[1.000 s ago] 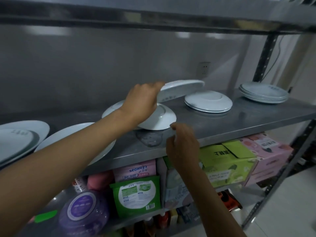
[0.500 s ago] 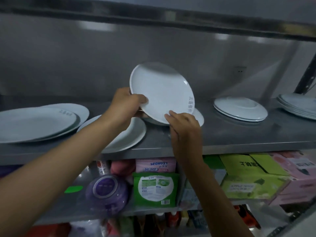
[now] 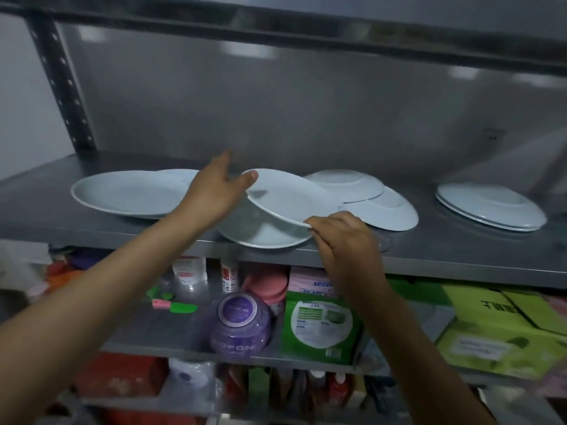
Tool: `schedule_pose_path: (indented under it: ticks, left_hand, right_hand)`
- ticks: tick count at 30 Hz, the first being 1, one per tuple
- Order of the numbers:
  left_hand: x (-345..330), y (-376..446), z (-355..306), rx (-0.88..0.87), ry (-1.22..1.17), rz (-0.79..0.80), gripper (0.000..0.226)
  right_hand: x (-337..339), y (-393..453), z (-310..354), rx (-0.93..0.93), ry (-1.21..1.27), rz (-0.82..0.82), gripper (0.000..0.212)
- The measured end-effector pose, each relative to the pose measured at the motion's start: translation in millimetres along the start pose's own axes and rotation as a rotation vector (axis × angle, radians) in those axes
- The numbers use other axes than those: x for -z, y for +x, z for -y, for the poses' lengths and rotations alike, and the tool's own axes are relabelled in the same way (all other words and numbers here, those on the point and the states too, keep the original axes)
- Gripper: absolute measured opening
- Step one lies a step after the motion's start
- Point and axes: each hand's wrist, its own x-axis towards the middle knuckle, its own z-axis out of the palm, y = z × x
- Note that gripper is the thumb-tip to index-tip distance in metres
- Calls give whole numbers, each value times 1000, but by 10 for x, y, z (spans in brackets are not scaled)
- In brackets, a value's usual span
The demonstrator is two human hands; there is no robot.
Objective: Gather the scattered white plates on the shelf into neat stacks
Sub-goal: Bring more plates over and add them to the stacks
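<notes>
A white plate (image 3: pixel 288 194) hangs tilted just above another white plate (image 3: pixel 264 233) lying near the front edge of the steel shelf (image 3: pixel 460 250). My left hand (image 3: pixel 214 191) holds its far left rim, thumb on top. My right hand (image 3: pixel 340 237) pinches its near right rim. To the left lie a large white plate (image 3: pixel 129 193) with another plate (image 3: pixel 181 174) peeking out behind it. Two upside-down plates (image 3: pixel 346 184) (image 3: pixel 386 211) overlap on the right, and a small stack (image 3: pixel 487 205) sits farther right.
An upper shelf beam (image 3: pixel 276 29) runs overhead, with a perforated post (image 3: pixel 61 84) at the left. The shelf below holds a purple jar (image 3: pixel 241 323), a green packet (image 3: pixel 319 325), green boxes (image 3: pixel 503 329), bottles and a pink box.
The held plate has come down from an upright tilt to nearly flat over the plate on the shelf. The view has shifted left, showing more of the left plates.
</notes>
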Motion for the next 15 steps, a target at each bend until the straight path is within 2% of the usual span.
schedule_pose_path:
  ticks: [3,9,15]
  left_hand:
    - [49,-56,30,-128,175,21,58]
    - [144,-142,134,-318,228,74,53]
    - [223,-267,350,-404,234,131,51]
  right_hand:
    - [-7,-19,136,-4,-42,41,26]
    - [-68,10,403,28,-102,120,40]
    - [-175,-36,583,-60,-110,157,29]
